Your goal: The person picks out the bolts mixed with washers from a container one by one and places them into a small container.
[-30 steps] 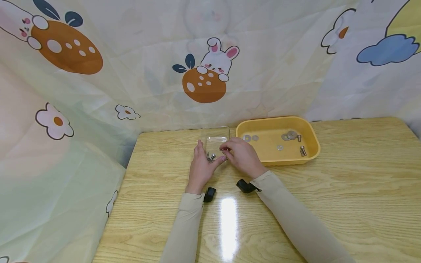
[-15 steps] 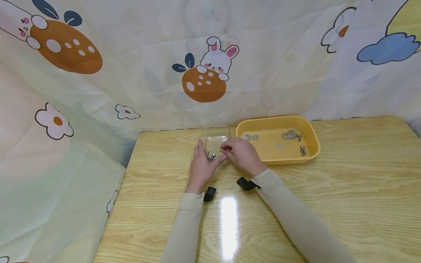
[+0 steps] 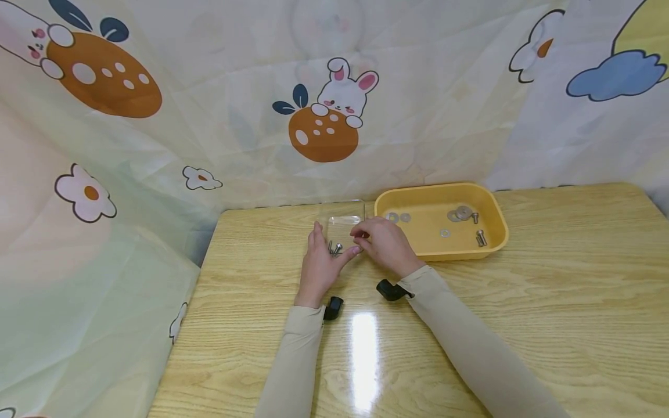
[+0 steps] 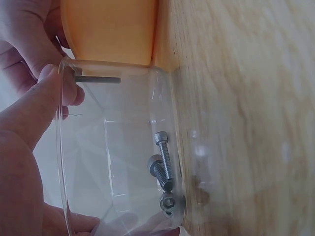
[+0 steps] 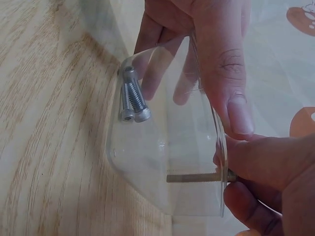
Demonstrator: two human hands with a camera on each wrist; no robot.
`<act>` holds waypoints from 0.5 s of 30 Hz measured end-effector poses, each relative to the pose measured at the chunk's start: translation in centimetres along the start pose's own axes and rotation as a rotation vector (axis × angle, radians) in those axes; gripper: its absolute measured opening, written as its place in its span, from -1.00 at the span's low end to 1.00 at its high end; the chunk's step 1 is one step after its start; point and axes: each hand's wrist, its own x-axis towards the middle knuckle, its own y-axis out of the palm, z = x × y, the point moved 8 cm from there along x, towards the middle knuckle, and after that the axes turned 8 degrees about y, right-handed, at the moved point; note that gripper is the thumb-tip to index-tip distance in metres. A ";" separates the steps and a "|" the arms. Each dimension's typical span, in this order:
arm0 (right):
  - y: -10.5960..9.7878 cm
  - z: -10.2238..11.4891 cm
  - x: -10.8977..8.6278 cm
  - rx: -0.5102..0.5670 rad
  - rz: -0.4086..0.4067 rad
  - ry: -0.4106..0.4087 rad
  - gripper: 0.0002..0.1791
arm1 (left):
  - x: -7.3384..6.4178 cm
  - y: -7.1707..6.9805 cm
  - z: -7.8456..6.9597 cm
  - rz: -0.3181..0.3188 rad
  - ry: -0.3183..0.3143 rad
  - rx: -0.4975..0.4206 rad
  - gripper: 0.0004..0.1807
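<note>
In the head view my left hand (image 3: pixel 317 268) holds a clear plastic box (image 5: pixel 147 152), its thumb along the near rim and its other fingers at the left side. Several metal socket-head bolts (image 4: pixel 165 160) lie together on the box's bottom at the left end. At the near right corner my right hand (image 3: pixel 387 245) pinches another bolt (image 5: pixel 197 177) by its head, between thumb and fingers. That bolt's threaded shank points down inside the box, apart from the bottom. Its head is mostly hidden by the fingertips.
Right of the box stands a yellow tray (image 3: pixel 444 255), close beside it. Inside lie several flat washers (image 3: pixel 463 213) and a few bolts (image 3: pixel 481 238). A patterned cloth (image 3: pixel 428 133) hangs behind the wooden table (image 3: pixel 564 278).
Both hands have stayed nearly in place. The bolt tip that showed under my right fingertips in the earlier head frames is now hardly visible there.
</note>
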 end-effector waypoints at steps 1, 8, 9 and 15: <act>0.0 0.0 0.0 0.000 -0.001 -0.002 -0.89 | 0.0 0.0 0.0 0.001 -0.002 -0.001 0.38; 0.0 0.1 -0.1 0.006 0.006 -0.004 -0.89 | 0.0 0.0 0.0 0.009 -0.006 -0.004 0.38; -0.1 0.1 -0.1 0.006 0.005 -0.007 -0.89 | 0.0 0.0 0.0 0.008 -0.007 -0.005 0.38; -0.1 0.3 -0.2 -0.006 0.000 -0.017 -0.90 | -0.1 0.0 0.1 0.007 -0.007 -0.014 0.39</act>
